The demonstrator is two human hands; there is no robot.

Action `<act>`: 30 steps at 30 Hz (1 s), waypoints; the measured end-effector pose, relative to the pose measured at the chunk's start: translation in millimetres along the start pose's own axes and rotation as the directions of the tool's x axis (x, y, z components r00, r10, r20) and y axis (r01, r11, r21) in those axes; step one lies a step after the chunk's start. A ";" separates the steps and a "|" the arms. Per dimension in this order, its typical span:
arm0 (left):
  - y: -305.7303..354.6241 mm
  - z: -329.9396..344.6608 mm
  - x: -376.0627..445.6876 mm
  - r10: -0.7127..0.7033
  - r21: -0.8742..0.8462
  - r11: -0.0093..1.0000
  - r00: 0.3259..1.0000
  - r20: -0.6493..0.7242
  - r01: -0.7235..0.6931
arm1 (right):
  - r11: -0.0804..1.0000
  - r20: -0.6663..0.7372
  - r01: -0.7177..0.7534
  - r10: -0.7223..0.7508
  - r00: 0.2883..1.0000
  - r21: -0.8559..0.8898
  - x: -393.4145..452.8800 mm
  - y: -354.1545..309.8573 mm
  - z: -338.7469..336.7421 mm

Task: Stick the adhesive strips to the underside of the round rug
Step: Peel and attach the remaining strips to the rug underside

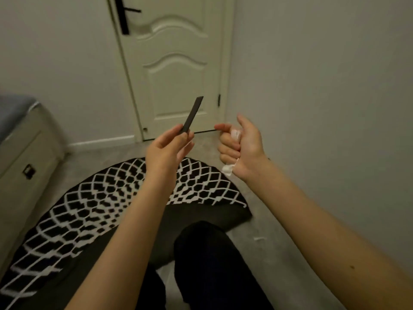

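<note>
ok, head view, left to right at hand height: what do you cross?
Cabinet → left hand pinching the dark adhesive strip → right hand gripping crumpled white backing paper → bare wall. The door stands behind the hands, so it is left out.

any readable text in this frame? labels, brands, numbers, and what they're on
None readable.
Dark adhesive strip pinched in the left hand: plain, no print showing.
White crumpled paper in the right hand: no marks visible.
Round rug: pattern only.
Door and cabinet: no labels.
</note>
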State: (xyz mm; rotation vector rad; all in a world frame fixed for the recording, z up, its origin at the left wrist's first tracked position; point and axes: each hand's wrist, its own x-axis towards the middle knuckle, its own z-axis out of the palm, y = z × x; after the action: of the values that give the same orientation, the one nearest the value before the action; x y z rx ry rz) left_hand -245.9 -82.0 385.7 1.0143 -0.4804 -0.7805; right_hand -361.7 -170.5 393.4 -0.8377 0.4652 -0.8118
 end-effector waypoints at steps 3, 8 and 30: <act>-17.0 47.4 -19.5 -0.041 0.069 0.997 0.990 0.135 0.032 | 0.997 -0.047 0.082 -0.083 0.995 -0.005 -37.3 -39.7 -41.8; -58.1 119.6 -48.1 -0.159 0.167 0.980 0.929 0.335 0.107 | 0.970 -0.212 0.241 -0.232 0.949 0.017 -103.7 -79.8 -112.4; -242.4 244.3 -241.8 -0.639 0.671 0.740 0.339 0.690 0.029 | 0.917 -0.929 0.148 -0.366 -0.053 -0.370 -426.4 29.5 -354.8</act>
State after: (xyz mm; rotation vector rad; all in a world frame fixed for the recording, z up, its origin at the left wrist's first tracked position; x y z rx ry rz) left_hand -652.8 -107.9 282.2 1.1842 -1.5792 -1.7066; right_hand -842.2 9.9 180.8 -0.2810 1.7842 -1.7784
